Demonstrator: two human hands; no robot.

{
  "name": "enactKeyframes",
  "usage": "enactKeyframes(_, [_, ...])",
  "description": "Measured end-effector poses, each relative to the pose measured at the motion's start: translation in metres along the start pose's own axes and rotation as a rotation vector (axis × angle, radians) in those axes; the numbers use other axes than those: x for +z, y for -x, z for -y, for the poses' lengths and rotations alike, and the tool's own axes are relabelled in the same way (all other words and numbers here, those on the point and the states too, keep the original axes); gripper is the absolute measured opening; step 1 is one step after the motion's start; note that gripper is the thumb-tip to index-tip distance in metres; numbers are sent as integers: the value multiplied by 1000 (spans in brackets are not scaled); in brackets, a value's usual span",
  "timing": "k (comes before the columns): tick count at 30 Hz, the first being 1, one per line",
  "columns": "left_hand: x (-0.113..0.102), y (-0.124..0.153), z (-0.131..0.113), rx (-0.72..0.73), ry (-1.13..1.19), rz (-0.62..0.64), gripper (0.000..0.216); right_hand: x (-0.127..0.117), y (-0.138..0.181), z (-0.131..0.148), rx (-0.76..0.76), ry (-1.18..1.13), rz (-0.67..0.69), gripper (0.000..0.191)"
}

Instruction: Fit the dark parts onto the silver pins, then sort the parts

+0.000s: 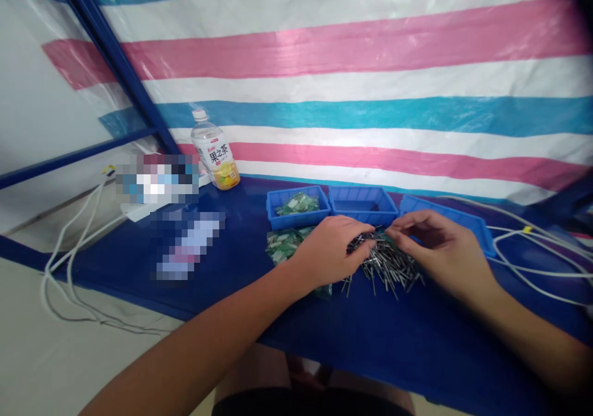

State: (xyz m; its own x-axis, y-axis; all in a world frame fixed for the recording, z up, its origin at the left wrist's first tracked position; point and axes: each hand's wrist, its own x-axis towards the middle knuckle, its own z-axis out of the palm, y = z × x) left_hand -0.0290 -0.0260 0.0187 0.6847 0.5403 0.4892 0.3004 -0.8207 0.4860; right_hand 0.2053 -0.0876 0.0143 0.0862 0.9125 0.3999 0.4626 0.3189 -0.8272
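A pile of small metal pin-like parts (391,267) lies on the blue table (370,335) in front of me. My left hand (331,249) is curled shut around a bunch of these pins at the pile's left side. My right hand (438,246) hovers over the pile's right side, thumb and forefinger pinched on a pin tip close to the left hand's bunch. Small green packets (282,244) lie just left of my left hand, partly under it.
Three blue plastic trays stand behind the hands: the left tray (296,209) holds green packets, the middle tray (362,204) and the right tray (463,225) look bare. A drink bottle (215,153) stands at the back left. White cables (542,258) run on the right, more cables (74,237) hang at the left.
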Motion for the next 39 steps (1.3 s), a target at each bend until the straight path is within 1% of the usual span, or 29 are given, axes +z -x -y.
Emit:
enactKeyframes(2, [0,-1,0,1,9,19,28,1,-1,0,45,-74,-22,23])
enactKeyframes(4, [-1,-1,0,-13,27,21,25,3,0,2,53,-93,-10,24])
enactKeyframes(10, [-13,-3,-6,-101,213,-72,19,2,3,-1,39,-42,83,28])
enactKeyframes(14, [-17,-4,-12,-143,308,-76,19,1,5,-3,-27,30,144,32])
enactKeyframes(19, [-14,-4,-15,-201,366,-44,21,3,9,3,-179,231,153,33])
enactKeyframes(21, [-12,-4,-15,-214,371,-37,21,4,10,6,-216,272,152,34])
enactKeyframes(26, [-11,-3,-16,-204,367,-72,36,4,9,13,-209,257,162,46])
enactKeyframes(29, [-12,-3,-17,-178,297,-82,37,1,7,13,-201,294,140,39])
enactKeyframes(32, [-10,-1,-17,-192,234,-53,43,-1,7,12,-189,312,42,26])
enactKeyframes(34, [-9,1,-17,-199,215,-25,50,-1,8,11,-175,327,7,17])
enactKeyframes(36, [-8,2,-16,-190,210,2,51,-1,8,10,-179,339,6,13])
enactKeyframes(39, [-6,2,-15,-157,216,12,44,0,7,10,-224,318,32,11])
